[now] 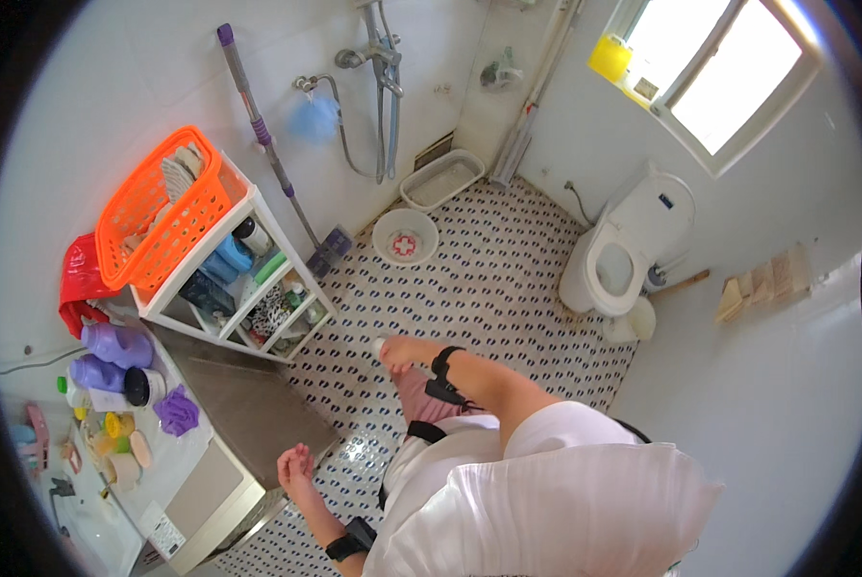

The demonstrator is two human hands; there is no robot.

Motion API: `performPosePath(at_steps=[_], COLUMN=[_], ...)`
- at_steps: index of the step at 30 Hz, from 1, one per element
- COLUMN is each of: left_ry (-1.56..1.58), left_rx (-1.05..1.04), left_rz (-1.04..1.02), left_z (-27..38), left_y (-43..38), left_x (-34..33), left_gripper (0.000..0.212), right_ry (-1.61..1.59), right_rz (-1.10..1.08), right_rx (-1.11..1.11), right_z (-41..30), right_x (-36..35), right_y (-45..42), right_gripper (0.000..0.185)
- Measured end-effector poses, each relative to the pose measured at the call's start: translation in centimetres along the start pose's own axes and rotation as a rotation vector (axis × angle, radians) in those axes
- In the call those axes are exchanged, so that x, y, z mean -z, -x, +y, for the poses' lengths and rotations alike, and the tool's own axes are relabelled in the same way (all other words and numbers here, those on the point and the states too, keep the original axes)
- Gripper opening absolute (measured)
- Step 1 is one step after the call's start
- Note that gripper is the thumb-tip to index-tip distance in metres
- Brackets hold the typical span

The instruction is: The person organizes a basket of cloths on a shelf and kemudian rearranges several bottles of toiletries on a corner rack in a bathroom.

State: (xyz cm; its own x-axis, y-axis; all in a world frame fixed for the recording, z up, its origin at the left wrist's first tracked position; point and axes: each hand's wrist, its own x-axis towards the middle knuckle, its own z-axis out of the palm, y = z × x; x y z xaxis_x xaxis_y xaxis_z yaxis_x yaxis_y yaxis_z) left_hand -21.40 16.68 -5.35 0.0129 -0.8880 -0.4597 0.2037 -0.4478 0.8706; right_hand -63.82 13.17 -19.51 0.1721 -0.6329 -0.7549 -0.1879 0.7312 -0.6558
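Observation:
My left hand (297,465) is at the lower left, its fingers loosely curled with nothing seen in them, near the corner of the washstand counter (207,483). My right hand (400,353) hangs over the patterned floor, in front of my pink trouser leg (420,397). A small white thing (379,348) shows at its fingertips; whether it is held or is part of a shoe beneath cannot be told. Both arms wear black straps. Nearest ahead is a white shelf rack (312,294) with bottles on its tiers and an orange plastic basket (218,189) of cloth items on top.
Purple bottles (117,345) and a purple bath puff (177,412) stand on the counter at left. A mop (268,148) leans on the wall. A white basin (405,238) and a rectangular tub (441,180) lie on the floor. A toilet (607,270) with raised lid stands at right.

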Motion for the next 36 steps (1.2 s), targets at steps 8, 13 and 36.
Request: performPosePath(at_steps=[8, 13, 36], left_ry=[-0.022, -0.02, -0.5], left_rx=[-0.185, -0.094, 0.065], left_rz=[0.034, 0.077, -1.004], left_z=[1.3, -0.6, -8.2], left_y=[4.0, 3.8, 2.2], left_x=[2.4, -2.7, -73.3], left_gripper=[0.007, 0.008, 0.013], right_ry=[0.216, 0.454, -0.653], right_rz=[-0.022, 0.071, 0.749], right_rx=[0.436, 0.766, 0.305], right_z=[-13.2, -12.6, 19.1], right_x=[-5.3, -4.3, 34.8], right_y=[10.0, 16.4, 43.7], right_gripper=[0.019, 0.027, 0.032])
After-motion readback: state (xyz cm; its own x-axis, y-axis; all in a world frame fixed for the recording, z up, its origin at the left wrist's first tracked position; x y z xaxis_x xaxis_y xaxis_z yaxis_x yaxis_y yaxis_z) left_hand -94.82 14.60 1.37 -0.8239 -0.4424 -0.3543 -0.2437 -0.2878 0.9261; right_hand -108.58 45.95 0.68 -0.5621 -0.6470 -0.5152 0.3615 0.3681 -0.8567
